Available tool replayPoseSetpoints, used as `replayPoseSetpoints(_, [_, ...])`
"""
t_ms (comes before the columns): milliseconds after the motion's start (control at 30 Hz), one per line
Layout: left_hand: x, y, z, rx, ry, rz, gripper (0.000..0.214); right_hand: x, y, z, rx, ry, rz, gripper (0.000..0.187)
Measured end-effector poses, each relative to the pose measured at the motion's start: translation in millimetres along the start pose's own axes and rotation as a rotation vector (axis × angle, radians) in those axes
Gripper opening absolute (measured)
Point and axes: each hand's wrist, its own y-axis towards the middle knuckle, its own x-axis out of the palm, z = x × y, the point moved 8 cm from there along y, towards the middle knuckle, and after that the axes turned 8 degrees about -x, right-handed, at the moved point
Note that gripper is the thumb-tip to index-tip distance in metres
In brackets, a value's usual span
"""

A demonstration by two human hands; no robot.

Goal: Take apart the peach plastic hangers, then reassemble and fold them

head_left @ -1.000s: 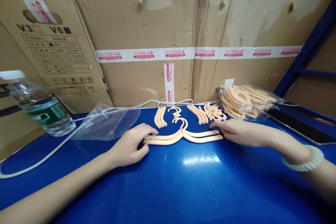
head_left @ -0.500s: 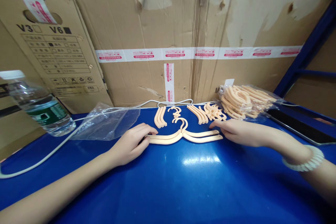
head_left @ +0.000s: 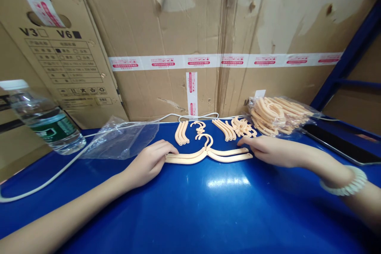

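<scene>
Two peach-coloured plastic folding hangers [head_left: 190, 159] lie flat on the blue table, one just behind the other, arms spread and hooks pointing away from me. My left hand [head_left: 150, 162] is at their left ends, its fingertips touching the rear one and its thumb drawn back. Beside the right ends, my right hand [head_left: 269, 150] has its index finger stretched toward the loose parts and holds nothing visible; its other fingers are curved and partly hidden. Behind the hangers are several loose hanger arms [head_left: 182, 133], more arms [head_left: 224, 129], a few hooks [head_left: 199, 127] and a pile of small pieces [head_left: 244, 127].
A clear bag of hanger parts [head_left: 279, 115] lies at the back right, near a black phone [head_left: 342, 145]. On the left are an empty plastic bag [head_left: 122, 141], a water bottle [head_left: 44, 121] and a white cable [head_left: 56, 178]. Cardboard [head_left: 166, 91] walls the rear.
My left thumb has drawn back to the left, showing more of the hangers' left ends. My right hand and the hangers have hardly moved.
</scene>
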Motion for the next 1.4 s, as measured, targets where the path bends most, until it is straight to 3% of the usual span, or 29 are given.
replayPoseSetpoints(300, [-3.1,-0.2,-5.9,-0.001,0.01,0.081,0.035,1.4,0.9,1.7,-0.012,-0.003,0.012,0.05])
replayPoseSetpoints(533, [3.8,2.6,-25.3,-0.045,0.015,0.111,0.051,-2.8,1.6,1.9,-0.06,-0.03,0.074,0.048])
replayPoseSetpoints(600, [6.6,3.2,-30.1,-0.056,0.018,0.103,0.056,-10.5,0.4,2.4,-0.052,-0.072,0.132,0.043])
replayPoseSetpoints(700, [11.0,3.4,-35.4,-0.075,0.029,0.077,0.061,-30.6,-3.9,-0.5,-0.034,-0.123,0.324,0.034])
replayPoseSetpoints(833, [16.2,3.5,-38.8,-0.099,0.041,0.042,0.067,-45.3,-3.7,-20.2,-0.144,-0.055,0.534,0.027])
replayPoseSetpoints(967, [18.5,4.1,-38.6,-0.097,0.048,0.024,0.074,-45.6,14.7,-41.8,-0.24,-0.007,0.57,0.024])
replayPoseSetpoints(1133, [17.5,4.8,-36.3,-0.089,0.052,0.005,0.075,-49.9,50.7,-57.4,-0.256,-0.026,0.52,0.022])
replayPoseSetpoints(1400, [12.8,5.8,-29.3,-0.087,0.04,0.001,0.07,-51.9,106.8,-57.5,-0.257,-0.011,0.434,0.019])
